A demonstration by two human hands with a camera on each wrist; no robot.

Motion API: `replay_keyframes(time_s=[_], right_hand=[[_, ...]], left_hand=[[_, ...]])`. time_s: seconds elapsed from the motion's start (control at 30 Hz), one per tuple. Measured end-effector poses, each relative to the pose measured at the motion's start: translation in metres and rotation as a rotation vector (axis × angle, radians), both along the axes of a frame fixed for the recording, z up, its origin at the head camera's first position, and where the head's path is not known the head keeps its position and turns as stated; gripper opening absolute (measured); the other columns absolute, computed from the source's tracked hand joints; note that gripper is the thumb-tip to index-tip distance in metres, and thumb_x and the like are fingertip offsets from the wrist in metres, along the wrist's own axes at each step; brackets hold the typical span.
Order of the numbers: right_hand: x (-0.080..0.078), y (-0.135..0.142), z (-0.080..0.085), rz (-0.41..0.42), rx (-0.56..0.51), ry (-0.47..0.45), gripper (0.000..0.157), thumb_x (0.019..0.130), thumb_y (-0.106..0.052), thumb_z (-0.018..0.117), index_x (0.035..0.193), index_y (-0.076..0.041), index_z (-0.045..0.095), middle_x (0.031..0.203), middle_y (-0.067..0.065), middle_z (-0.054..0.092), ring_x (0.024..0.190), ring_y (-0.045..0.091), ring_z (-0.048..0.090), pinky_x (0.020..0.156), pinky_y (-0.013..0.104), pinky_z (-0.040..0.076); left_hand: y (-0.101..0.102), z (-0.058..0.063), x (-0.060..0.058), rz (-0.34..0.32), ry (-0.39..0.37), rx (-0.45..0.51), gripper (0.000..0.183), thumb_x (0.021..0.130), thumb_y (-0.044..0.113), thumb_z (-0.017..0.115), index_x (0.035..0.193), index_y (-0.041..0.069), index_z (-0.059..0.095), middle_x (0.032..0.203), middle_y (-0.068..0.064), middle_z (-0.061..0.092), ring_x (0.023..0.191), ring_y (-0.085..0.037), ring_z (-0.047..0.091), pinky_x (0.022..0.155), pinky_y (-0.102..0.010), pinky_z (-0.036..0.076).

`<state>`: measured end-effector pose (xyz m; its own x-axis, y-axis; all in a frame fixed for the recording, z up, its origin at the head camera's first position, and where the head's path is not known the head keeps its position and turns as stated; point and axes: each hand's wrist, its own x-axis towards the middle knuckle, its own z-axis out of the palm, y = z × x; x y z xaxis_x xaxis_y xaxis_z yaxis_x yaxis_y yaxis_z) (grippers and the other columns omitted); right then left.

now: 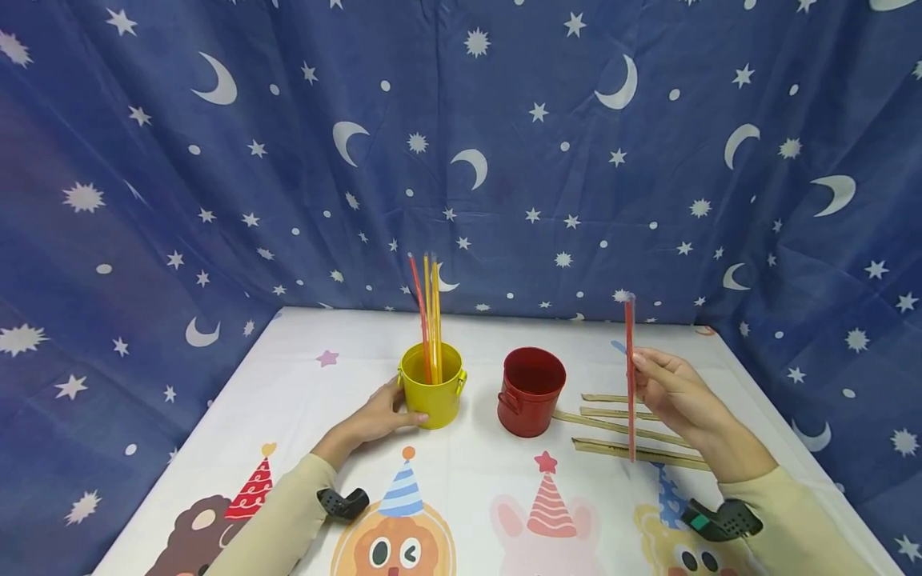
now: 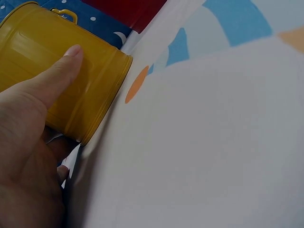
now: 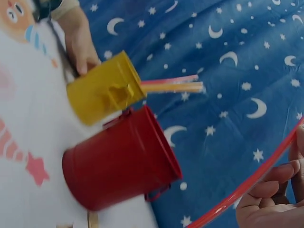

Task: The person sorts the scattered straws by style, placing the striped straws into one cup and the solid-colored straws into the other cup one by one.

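Note:
My left hand [image 1: 385, 412] holds a small yellow bucket [image 1: 430, 404] low on its side, thumb across the front and other fingers behind. One thin red stick [image 1: 421, 308] and several yellow sticks [image 1: 436, 320] lean upright inside it. My right hand [image 1: 670, 392] pinches another red stick [image 1: 631, 376], slim and glossy in clear wrapping, and keeps it vertical over the right part of the table. In the right wrist view this red stick [image 3: 242, 187] runs slanting past the fingertips. Between the hands stands a red bucket [image 1: 529, 404], no stick showing above its rim.
Several flat tan strips [image 1: 634, 452] lie on the table right of the red bucket, below my right hand. The white tablecloth [image 1: 288, 400] carries cartoon animals in party hats. A blue curtain [image 1: 461, 200] with moons and stars hangs behind the table's far edge.

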<state>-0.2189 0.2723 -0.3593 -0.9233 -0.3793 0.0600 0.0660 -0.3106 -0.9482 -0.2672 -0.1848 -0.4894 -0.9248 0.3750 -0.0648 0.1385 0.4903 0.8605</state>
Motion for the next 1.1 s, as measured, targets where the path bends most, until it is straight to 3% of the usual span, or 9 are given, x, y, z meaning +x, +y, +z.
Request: replay_keyframes(time_s=[0.43, 0.73, 1.1], right_hand=[[-0.009, -0.048, 0.013, 0.079, -0.213, 0.01, 0.031, 0.108, -0.01, 0.043, 0.104, -0.015, 0.073, 0.093, -0.005, 0.07, 0.087, 0.009, 0.06, 0.083, 0.021, 0.051], [-0.02, -0.098, 0.025, 0.111, -0.26, 0.009, 0.024, 0.107, -0.011, 0.046, 0.103, -0.017, 0.069, 0.092, -0.007, 0.069, 0.086, 0.008, 0.058, 0.081, 0.021, 0.048], [-0.032, -0.141, 0.051, 0.015, -0.298, 0.0, 0.028, 0.108, -0.02, 0.046, 0.093, -0.022, 0.069, 0.088, -0.01, 0.064, 0.086, 0.008, 0.055, 0.08, 0.022, 0.044]], left_hand=[[0.001, -0.002, 0.0, 0.003, 0.006, 0.006, 0.104, 0.085, 0.04, 0.08, 0.162, 0.007, 0.019, 0.167, -0.018, 0.024, 0.155, -0.038, 0.026, 0.127, -0.053, 0.022], [0.0, -0.002, 0.0, 0.004, 0.005, 0.011, 0.103, 0.085, 0.037, 0.081, 0.162, 0.01, 0.019, 0.168, -0.016, 0.024, 0.155, -0.036, 0.025, 0.128, -0.052, 0.021], [0.0, -0.002, 0.0, -0.006, 0.015, 0.009, 0.103, 0.085, 0.037, 0.081, 0.162, 0.008, 0.019, 0.168, -0.017, 0.023, 0.156, -0.036, 0.024, 0.128, -0.052, 0.021]])
